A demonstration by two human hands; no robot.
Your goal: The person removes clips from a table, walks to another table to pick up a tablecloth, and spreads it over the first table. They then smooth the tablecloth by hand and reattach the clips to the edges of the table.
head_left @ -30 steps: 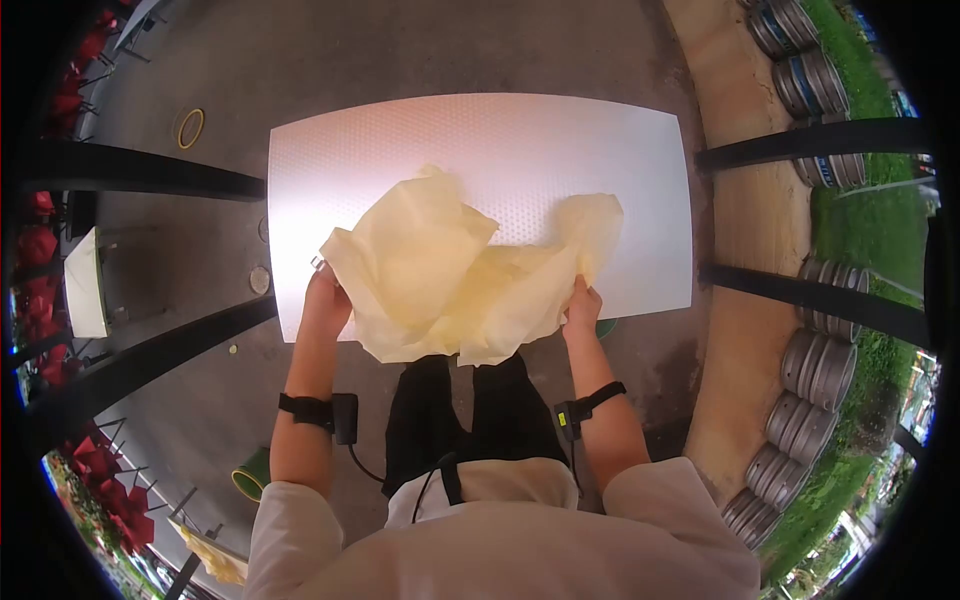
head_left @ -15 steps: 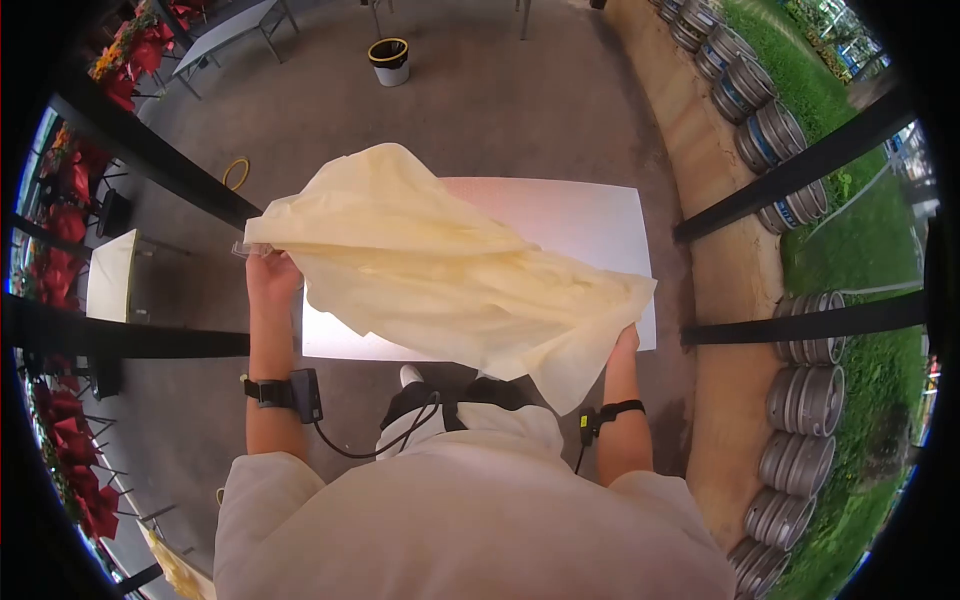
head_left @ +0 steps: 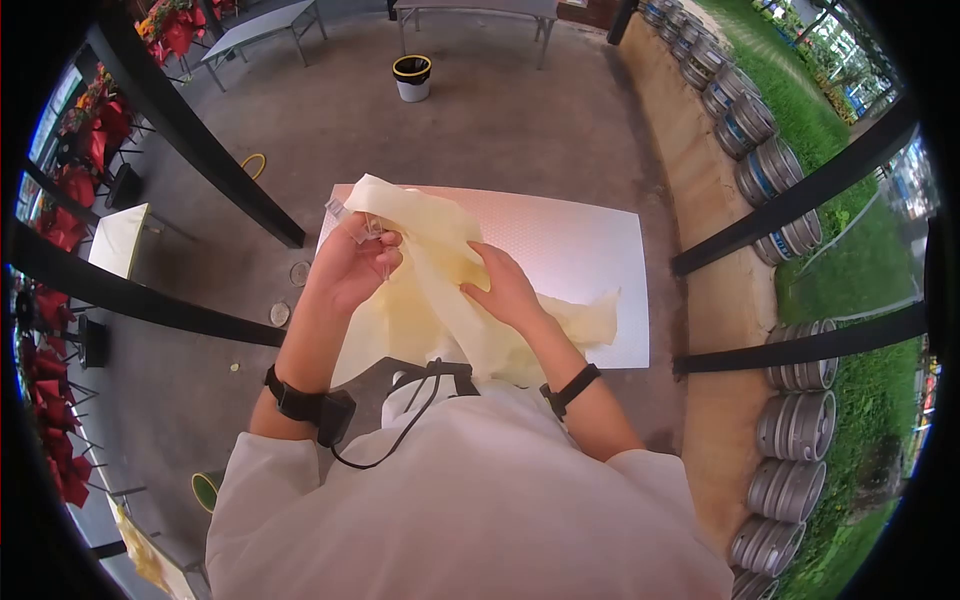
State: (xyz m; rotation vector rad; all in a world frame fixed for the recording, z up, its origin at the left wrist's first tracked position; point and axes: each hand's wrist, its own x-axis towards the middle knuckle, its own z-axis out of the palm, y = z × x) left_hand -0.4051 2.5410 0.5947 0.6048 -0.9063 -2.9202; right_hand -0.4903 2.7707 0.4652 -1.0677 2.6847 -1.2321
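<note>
A pale yellow cloth (head_left: 425, 255) hangs in loose folds above and across a white board-like table top (head_left: 600, 235). My left hand (head_left: 350, 265) is closed on the cloth's gathered upper edge, at the left side. Clear plastic pieces (head_left: 338, 208) stick out by its fingers; their exact kind I cannot make out. Against the cloth's middle rests my right hand (head_left: 508, 288), thumb and fingers apart. One end of the cloth lies on the table top at the right, and its lower folds hang near my waist.
Black posts (head_left: 190, 115) slant in on both sides. Metal kegs (head_left: 795, 425) line a low wall (head_left: 725, 430) at the right. A lined bin (head_left: 412, 78) and grey tables (head_left: 478, 10) stand ahead. Round glass-like items (head_left: 279, 314) are on the floor at the left.
My hands have come closer together, the left moving right and the right moving left and up from the cloth's far corner. The stretched cloth has slackened and bunched between them.
</note>
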